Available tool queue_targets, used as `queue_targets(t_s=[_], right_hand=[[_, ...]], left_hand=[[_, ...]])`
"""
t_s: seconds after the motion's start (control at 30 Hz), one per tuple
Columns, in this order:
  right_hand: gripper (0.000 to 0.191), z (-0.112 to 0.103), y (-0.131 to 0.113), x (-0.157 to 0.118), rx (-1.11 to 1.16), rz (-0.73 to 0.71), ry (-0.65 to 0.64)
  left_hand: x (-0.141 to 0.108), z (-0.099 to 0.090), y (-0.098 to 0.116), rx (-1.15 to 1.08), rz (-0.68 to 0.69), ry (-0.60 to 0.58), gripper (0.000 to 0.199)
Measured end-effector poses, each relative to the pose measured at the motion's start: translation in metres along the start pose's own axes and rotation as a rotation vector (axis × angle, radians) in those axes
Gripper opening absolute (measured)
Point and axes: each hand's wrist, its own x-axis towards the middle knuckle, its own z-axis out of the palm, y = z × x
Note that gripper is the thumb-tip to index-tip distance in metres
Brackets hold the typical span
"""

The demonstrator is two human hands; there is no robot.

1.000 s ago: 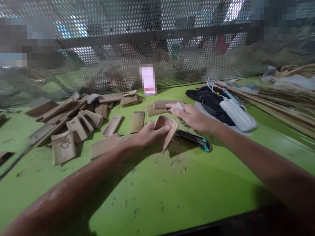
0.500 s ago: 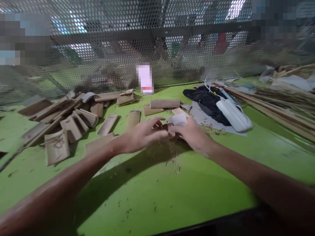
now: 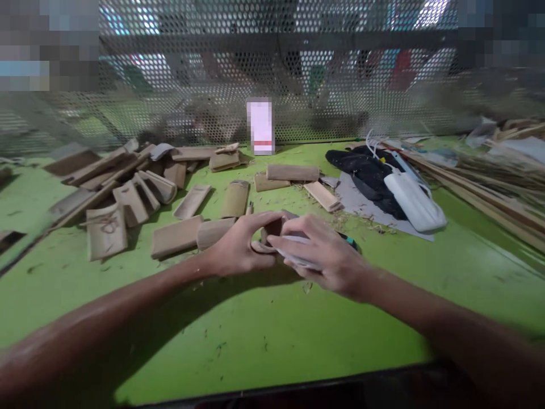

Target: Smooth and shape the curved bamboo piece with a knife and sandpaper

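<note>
My left hand (image 3: 243, 244) is curled round a curved piece of bamboo (image 3: 272, 230), whose hollow side shows between thumb and fingers. Pinched in my right hand (image 3: 330, 253) is a grey-white sheet (image 3: 300, 250), like sandpaper, held against the right end of that piece. Left of my left hand, two bamboo pieces lie on the green table: a flat one (image 3: 176, 236) and a rounded one (image 3: 215, 232). A dark and teal tool (image 3: 349, 241) shows partly behind my right hand.
A heap of bamboo pieces (image 3: 131, 199) covers the left side. Further back lie more pieces (image 3: 293, 172). At right are a black cloth (image 3: 366, 176), a white power strip (image 3: 415, 201) and long bamboo strips (image 3: 468, 199). A perforated metal screen (image 3: 191, 85) closes the back.
My left hand was open and now grips the curved bamboo piece. The grey-white sheet, in my right hand, has come down and nearer to me. The view has shifted slightly.
</note>
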Motion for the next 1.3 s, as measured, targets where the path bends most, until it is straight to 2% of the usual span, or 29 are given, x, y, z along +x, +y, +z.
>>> queue_targets(t_s=[0.07, 0.2, 0.33, 0.43, 0.57, 0.67, 0.73, 0.83, 0.97, 1.03, 1.17, 1.23, 1.3], right_hand=[[0.038, 0.003, 0.004, 0.002, -0.047, -0.022, 0.014], [0.038, 0.005, 0.013, 0.007, -0.085, 0.042, 0.060], [0.038, 0.011, 0.009, 0.007, -0.029, 0.062, 0.153], [0.039, 0.016, 0.003, 0.007, 0.041, 0.032, 0.145], [0.037, 0.016, 0.000, 0.009, 0.012, 0.106, 0.170], [0.039, 0.015, -0.002, 0.009, 0.022, 0.078, 0.125], [0.041, 0.013, -0.001, 0.008, -0.020, 0.063, 0.096], [0.043, 0.013, 0.000, 0.006, -0.102, 0.087, 0.130], [0.051, 0.015, 0.002, 0.005, 0.018, -0.021, 0.155], [0.053, 0.016, 0.003, 0.005, -0.002, -0.049, 0.160], [0.047, 0.017, -0.002, 0.005, -0.006, 0.027, 0.209], [0.041, 0.016, -0.006, 0.004, 0.063, 0.047, 0.184], [0.036, 0.014, -0.006, 0.004, 0.031, 0.016, 0.142]], left_hand=[[0.000, -0.003, -0.005, -0.030, -0.014, -0.007, 0.053], [0.003, -0.009, -0.015, -0.148, -0.048, -0.023, 0.052], [0.005, -0.011, -0.016, -0.235, -0.022, -0.008, 0.052], [0.005, -0.011, -0.014, -0.201, 0.002, -0.018, 0.052], [0.006, -0.010, -0.012, -0.215, -0.021, -0.023, 0.049], [0.006, -0.010, -0.012, -0.186, -0.008, -0.035, 0.050], [0.006, -0.010, -0.013, -0.184, -0.016, -0.027, 0.050], [0.007, -0.011, -0.014, -0.207, 0.003, -0.031, 0.049], [0.007, -0.011, -0.015, -0.151, 0.056, -0.063, 0.049], [0.007, -0.010, -0.015, -0.169, 0.040, -0.052, 0.047], [0.007, -0.009, -0.013, -0.181, 0.035, -0.045, 0.046], [0.006, -0.009, -0.011, -0.131, 0.042, -0.062, 0.048], [0.006, -0.009, -0.010, -0.101, 0.025, -0.065, 0.048]])
